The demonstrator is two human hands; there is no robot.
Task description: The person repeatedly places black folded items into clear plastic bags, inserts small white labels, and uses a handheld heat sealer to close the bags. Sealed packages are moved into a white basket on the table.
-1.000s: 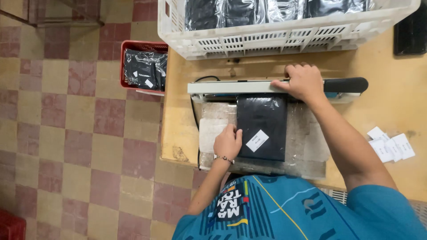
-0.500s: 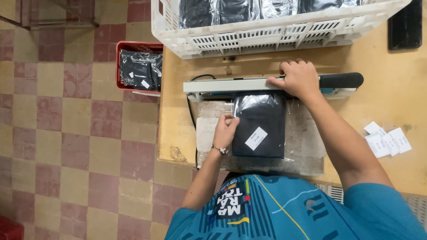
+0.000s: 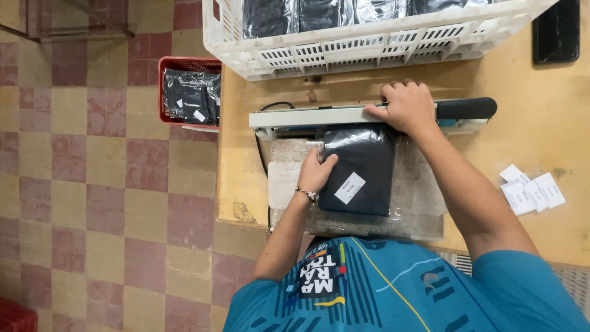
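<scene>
Under the sealer arm, pressed down by the right hand, the dark bag's long axis runs toward the person, left hand flat on its left edge, gripping nothing.

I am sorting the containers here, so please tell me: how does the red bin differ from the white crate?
The red bin is small and stands on the tiled floor beside the table; the white crate is much larger and sits on the table top. The red bin holds a loose pile of dark packets, while the white crate holds them standing in a row. Both are plastic and hold dark bagged items.
</scene>
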